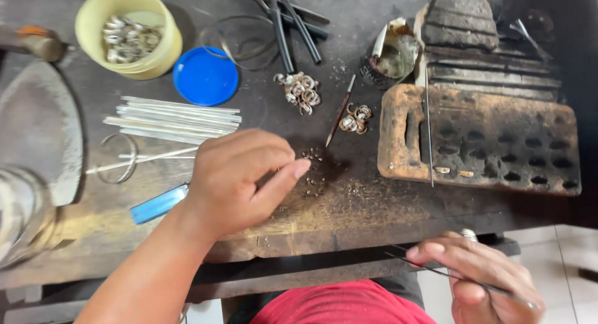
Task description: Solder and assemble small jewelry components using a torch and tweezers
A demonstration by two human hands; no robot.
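My left hand [240, 181] rests on the dark wooden bench [374, 205]. Its fingers are curled and the thumb tip touches a scatter of tiny metal bits [313, 174]; whether it pinches any is hidden. A blue-handled tool [159, 204] sticks out from under its palm. My right hand [479, 274] is below the bench's front edge, closed on thin dark tweezers [430, 271] that point left. Two small heaps of silver rings [301, 90], [356, 118] lie beyond the left hand, with a thin pick [341, 111] between them.
A yellow cup [93, 15] of silver pieces and a blue lid [205, 76] stand at the back left, above several silver strips [177, 119]. A charred block with holes [486, 137] fills the right side, with a wire [428, 131] across it. Dark rods [289, 25] lie at the back.
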